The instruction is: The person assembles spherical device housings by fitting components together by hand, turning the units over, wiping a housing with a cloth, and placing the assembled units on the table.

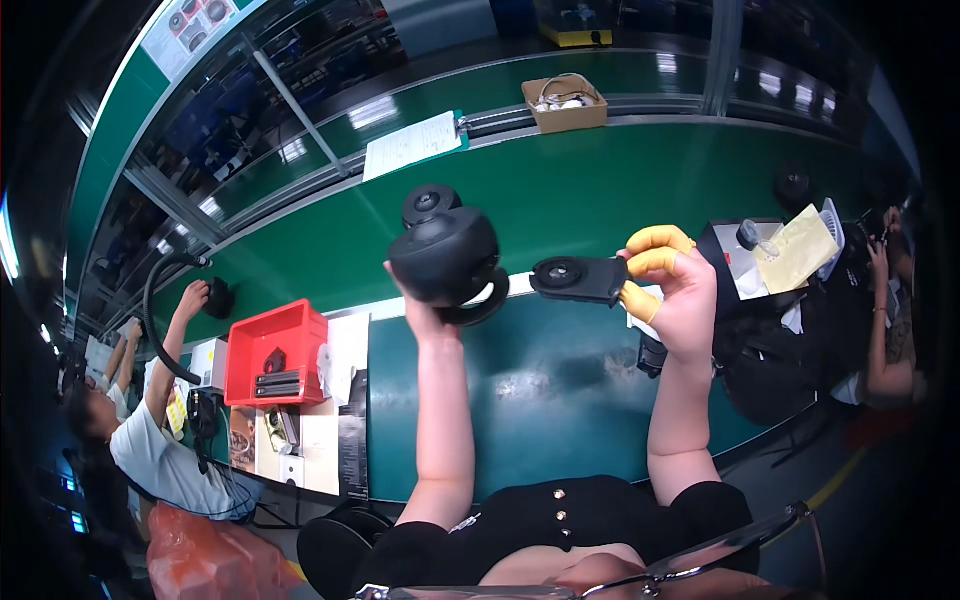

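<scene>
My left hand (424, 318) is closed around a glossy black rounded housing (445, 252) with a curved loop at its lower right. The housing is raised over the bench and hides most of my fingers. Just behind it shows a round black part (431, 202) with a disc on its face; I cannot tell whether the two are joined. My right hand (682, 292), with yellow finger cots on its fingertips, pinches the right end of a flat black piece (580, 279). That piece carries a round disc on its left half and stays apart from the housing.
To the left, a red bin (268, 350) holds black parts. A clipboard with paper (415, 146) and a cardboard box (567, 108) with cables lie along the far side. A dark tray (738, 290) with papers stands at right. Co-workers work on both sides.
</scene>
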